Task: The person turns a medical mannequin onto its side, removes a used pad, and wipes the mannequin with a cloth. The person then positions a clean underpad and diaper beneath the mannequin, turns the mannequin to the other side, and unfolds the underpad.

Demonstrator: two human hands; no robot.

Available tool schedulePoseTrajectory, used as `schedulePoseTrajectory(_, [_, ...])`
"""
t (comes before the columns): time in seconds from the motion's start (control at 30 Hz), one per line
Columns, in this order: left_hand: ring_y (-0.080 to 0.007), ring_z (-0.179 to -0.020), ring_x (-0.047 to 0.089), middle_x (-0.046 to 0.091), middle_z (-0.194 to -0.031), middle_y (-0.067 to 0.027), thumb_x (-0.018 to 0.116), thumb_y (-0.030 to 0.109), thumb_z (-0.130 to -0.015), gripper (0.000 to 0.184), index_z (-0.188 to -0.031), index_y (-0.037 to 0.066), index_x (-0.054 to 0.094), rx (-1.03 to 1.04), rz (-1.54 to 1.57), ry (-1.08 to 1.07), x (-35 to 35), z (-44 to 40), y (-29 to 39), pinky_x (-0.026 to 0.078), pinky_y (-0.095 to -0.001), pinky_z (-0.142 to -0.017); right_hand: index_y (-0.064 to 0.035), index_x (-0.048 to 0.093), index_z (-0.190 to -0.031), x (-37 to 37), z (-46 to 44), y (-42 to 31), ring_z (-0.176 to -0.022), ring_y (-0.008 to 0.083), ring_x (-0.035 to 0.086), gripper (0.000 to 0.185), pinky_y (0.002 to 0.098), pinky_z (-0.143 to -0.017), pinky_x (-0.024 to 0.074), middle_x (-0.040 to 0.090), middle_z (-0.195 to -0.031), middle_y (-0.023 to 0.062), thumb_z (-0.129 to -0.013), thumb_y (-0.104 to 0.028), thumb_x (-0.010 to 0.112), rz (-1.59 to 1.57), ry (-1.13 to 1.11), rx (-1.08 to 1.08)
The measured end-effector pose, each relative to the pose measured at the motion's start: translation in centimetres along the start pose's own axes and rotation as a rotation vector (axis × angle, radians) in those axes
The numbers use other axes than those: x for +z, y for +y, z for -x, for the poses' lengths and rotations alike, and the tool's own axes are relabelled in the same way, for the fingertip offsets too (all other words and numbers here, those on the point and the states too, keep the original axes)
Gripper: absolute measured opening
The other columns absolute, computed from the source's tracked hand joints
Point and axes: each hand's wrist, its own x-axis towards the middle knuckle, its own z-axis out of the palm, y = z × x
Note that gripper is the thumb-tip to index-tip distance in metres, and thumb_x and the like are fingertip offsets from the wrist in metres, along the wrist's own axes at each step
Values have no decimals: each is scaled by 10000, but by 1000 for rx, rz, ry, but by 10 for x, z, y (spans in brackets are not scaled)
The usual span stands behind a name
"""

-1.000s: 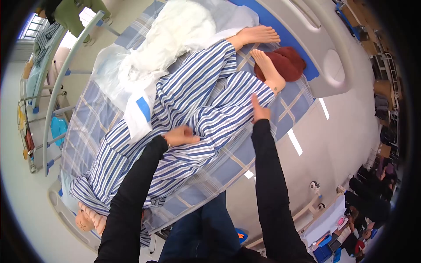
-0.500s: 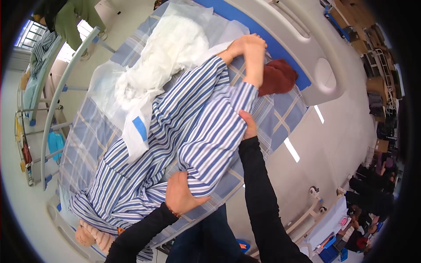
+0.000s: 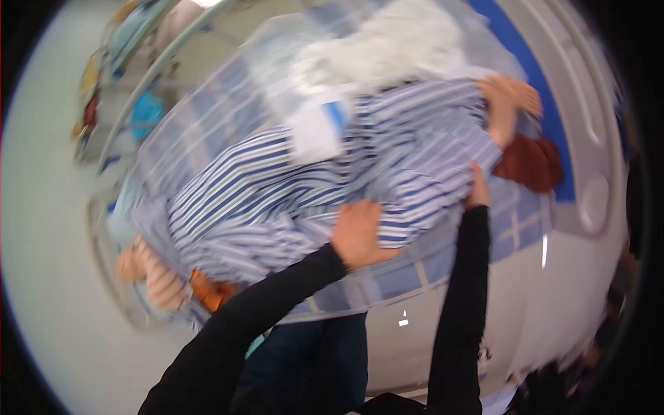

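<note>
A patient manikin in blue-and-white striped pyjamas lies on its side on a bed, knees bent toward me. My left hand presses on the striped cloth by the bent knee, thumb spread and fingertips curled over the fabric. At the lower leg, my right hand grips the trouser leg, its thumb on top and its other fingers hidden. Bare feet lie crossed at the bed's foot end. Across the hip rests a white pad flap with a blue strip. Motion blurs the view.
Behind the manikin a bunched white pad lies on the plaid sheet. A dark red cloth is near the feet, beside the footboard. A curved side rail runs along the far side. Something orange lies near the head.
My view has turned and shifted, so the bed appears more level and farther right. Both hands keep their places on the manikin's leg. The orange thing near the head shows more.
</note>
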Motion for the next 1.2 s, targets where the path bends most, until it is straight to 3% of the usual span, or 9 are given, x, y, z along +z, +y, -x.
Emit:
schedulePoseTrajectory(0.07, [-341, -964, 504, 520, -1034, -191, 756, 494, -582, 764, -1072, -45, 527, -15, 67, 128, 15, 2, -2, 379, -449, -870, 52, 367, -1341, 22, 48, -18, -1072, 290, 554, 882, 360, -953, 433, 561, -1155, 228, -730, -445, 766, 484, 182, 15])
schedulePoseTrajectory(0.1, [-356, -1017, 497, 502, -1108, -203, 757, 459, -609, 767, -1120, -57, 511, -102, -48, 163, 9, 14, 4, 364, -461, -920, 133, 246, -1370, 23, 45, 41, -1247, 340, 419, 989, 369, -1053, 340, 414, -1325, 306, -760, -476, 729, 937, 201, -764])
schedulePoseTrajectory(0.13, [-370, -1070, 491, 484, -1182, -216, 757, 424, -636, 771, -1167, -69, 495, -122, -140, 159, 17, 10, 23, 348, -474, -969, 177, 200, -1368, 8, 23, 64, -1348, 368, 270, 1036, 377, -1107, 253, 235, -1438, 341, -769, -496, 713, 968, 448, -526])
schedulePoseTrajectory(0.37, [-348, -1163, 446, 459, -1219, -212, 778, 217, -669, 607, -1152, -11, 490, -304, 384, 565, -13, 173, 19, 384, -424, -969, 117, 434, -1264, 102, 122, 3, -1215, 419, 429, 613, 451, -1037, 338, 468, -1279, 310, -884, -332, 608, 1754, 328, -938])
schedulePoseTrajectory(0.53, [-393, -1012, 500, 525, -1050, -249, 776, 320, -708, 622, -1111, -58, 493, -1128, 363, 698, -37, 239, -49, 419, -446, -878, 26, 536, -1198, 236, 230, 100, -1094, 392, 524, 562, 447, -948, 400, 582, -1149, 204, -782, -312, 703, 1476, -506, -1248])
schedulePoseTrajectory(0.73, [-446, -782, 601, 627, -853, -241, 627, 202, -800, 266, -953, -10, 576, -1051, 497, 658, -11, 209, -58, 486, -506, -692, -38, 626, -971, 293, 180, 132, -849, 391, 620, 300, 454, -753, 481, 653, -893, 206, -808, -288, 661, 2049, -674, -666])
schedulePoseTrajectory(0.87, [-433, -768, 606, 625, -835, -249, 566, 148, -812, 169, -869, -11, 557, -1002, 593, 707, -78, 172, -68, 490, -504, -680, -20, 638, -877, 319, 131, 146, -789, 388, 625, 207, 435, -713, 482, 654, -816, 201, -854, -224, 609, 1627, -622, -973])
schedulePoseTrajectory(1.13, [-348, -775, 669, 651, -840, -207, 485, 117, -864, 157, -903, 14, 597, -980, 428, 375, -33, 145, -102, 546, -437, -667, -28, 563, -1157, 198, 132, 147, -976, 412, 575, 376, 471, -841, 470, 587, -1153, 226, -907, -308, 542, 2300, -972, -971])
schedulePoseTrajectory(1.2, [-353, -911, 633, 596, -992, -235, 542, 139, -853, 216, -1008, -11, 545, -893, 558, 379, -51, 154, -86, 528, -432, -744, -35, 575, -1094, 204, 140, 126, -952, 412, 582, 309, 475, -813, 475, 589, -1137, 222, -890, -267, 566, 2343, -552, -681])
